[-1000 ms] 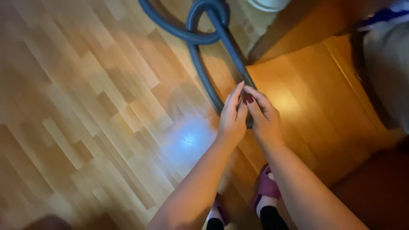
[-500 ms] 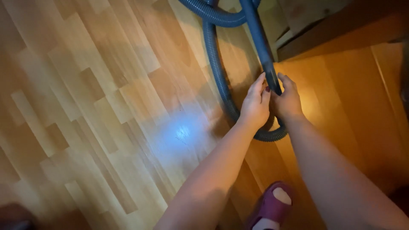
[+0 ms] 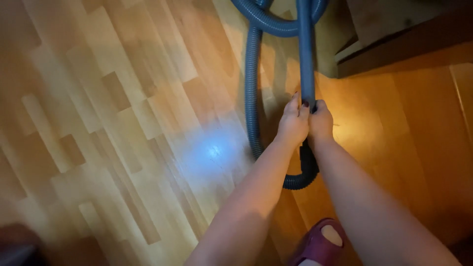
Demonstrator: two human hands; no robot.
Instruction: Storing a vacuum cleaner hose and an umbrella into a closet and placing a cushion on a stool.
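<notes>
I see both hands, left (image 3: pixel 294 123) and right (image 3: pixel 320 122), clamped side by side on the tube (image 3: pixel 306 59). Its long axis runs straight ahead; the hose (image 3: pixel 253 98) loops below them.

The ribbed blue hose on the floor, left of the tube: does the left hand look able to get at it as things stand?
Probably yes. The ribbed hose runs just beside the left hand with only bare wooden floor around it. But that hand now grips the rigid tube together with the right hand, so it must let go first.
</notes>
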